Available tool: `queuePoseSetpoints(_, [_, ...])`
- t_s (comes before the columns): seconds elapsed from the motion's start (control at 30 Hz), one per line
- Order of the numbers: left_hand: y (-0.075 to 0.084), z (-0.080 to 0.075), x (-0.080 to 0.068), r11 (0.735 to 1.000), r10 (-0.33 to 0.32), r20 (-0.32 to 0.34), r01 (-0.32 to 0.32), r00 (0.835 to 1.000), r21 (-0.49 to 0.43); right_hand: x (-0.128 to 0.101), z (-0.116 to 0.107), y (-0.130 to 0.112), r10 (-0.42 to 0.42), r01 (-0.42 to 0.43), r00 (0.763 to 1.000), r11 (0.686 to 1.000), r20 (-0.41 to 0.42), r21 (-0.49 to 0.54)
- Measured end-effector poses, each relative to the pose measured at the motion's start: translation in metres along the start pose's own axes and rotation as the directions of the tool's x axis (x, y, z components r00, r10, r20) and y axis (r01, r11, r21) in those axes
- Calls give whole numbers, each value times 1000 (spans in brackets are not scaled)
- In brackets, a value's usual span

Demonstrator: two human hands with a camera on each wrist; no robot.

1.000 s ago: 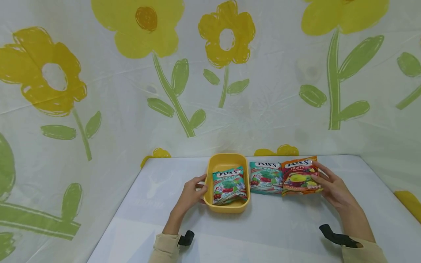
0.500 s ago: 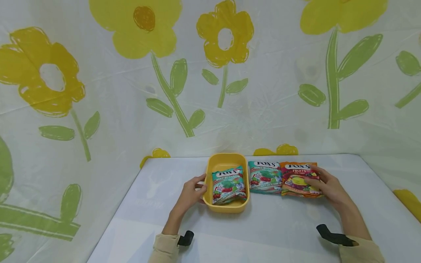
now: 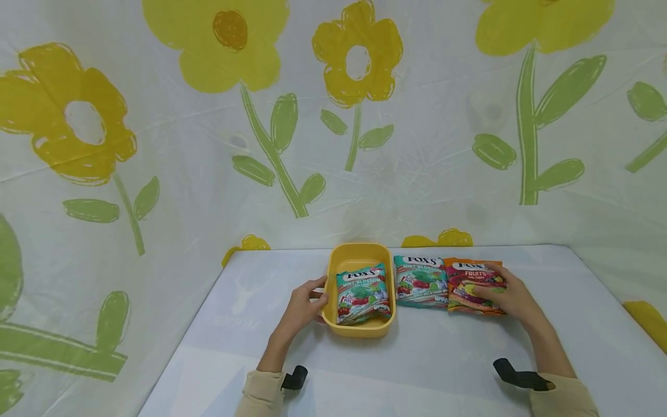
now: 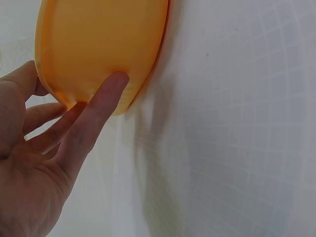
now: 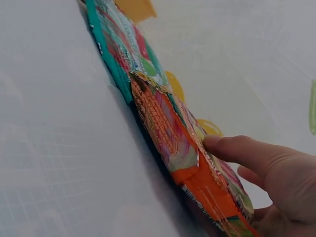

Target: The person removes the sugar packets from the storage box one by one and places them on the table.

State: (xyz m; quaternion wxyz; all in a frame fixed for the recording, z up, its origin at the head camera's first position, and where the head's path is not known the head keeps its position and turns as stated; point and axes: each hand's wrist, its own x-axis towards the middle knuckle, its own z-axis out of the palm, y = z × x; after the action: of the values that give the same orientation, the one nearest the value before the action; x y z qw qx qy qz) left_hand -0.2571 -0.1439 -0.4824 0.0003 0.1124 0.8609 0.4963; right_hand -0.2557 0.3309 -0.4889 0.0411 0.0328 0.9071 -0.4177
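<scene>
Left hand [image 3: 301,308]: placed against the left outer wall of the yellow tub [image 3: 359,256], fingers [image 4: 97,104] extended and relaxed, pressing flat on the wall; grip released, nothing enclosed. Confirmed in the left wrist view: fingertips in contact with the tub's [image 4: 98,44] curved side, palm clear of the tabletop [image 4: 232,148].

Yellow tub: upright on the white tabletop [image 3: 417,359], near the far edge, roughly at centre. Contents: one teal mint candy packet [image 3: 362,293], propped at a tilt inside, printed face up.

Second teal mint packet [image 3: 420,281]: flat on the tabletop, just beside the tub's right wall. Touching or narrowly apart cannot be told.

Orange fruit candy packet [image 3: 469,285]: flat on the tabletop, immediately right of the second teal packet, left edge overlapping or abutting it. In the right wrist view, orange packet [image 5: 192,163] seen edge-on, lying partly over the teal packet [image 5: 118,54].

Right hand [image 3: 508,298]: resting on the right part of the orange packet, fingers on its top face, thumb [image 5: 247,150] at the near edge. Grip engaged on the packet in a loose pinch; packet not lifted.

Background: cloth backdrop [image 3: 333,116] with yellow flowers and green leaves, behind and at both sides.
</scene>
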Motion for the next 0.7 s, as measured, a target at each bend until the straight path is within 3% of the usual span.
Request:
queuePoseSetpoints(0.33, [3,0,-1,1000,-12,6,12,1000,-12,0,2,-6,15,-20,999,990,-39,-142])
queuePoseSetpoints(0.7, [2,0,-1,1000,-11,4,11,1000,-1,-4,0,-14,1,-12,999,974,-49,-226])
